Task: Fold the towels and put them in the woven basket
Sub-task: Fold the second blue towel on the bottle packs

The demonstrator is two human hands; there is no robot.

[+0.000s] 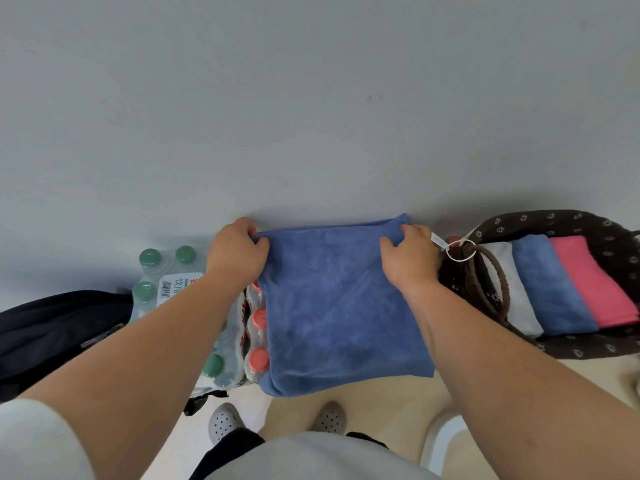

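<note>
Both bare forearms are extended forward; the left hand [239, 252] and right hand [410, 258] are closed in pinching grips (thumbs turned inward).

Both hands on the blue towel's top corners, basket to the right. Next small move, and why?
Probably bring the two top corners together to halve the blue towel. The left hand and right hand each pinch a top corner and it hangs wide, while the white, blue and pink towels already lying in the woven basket are narrow strips. It looks too wide to go in yet.
</note>
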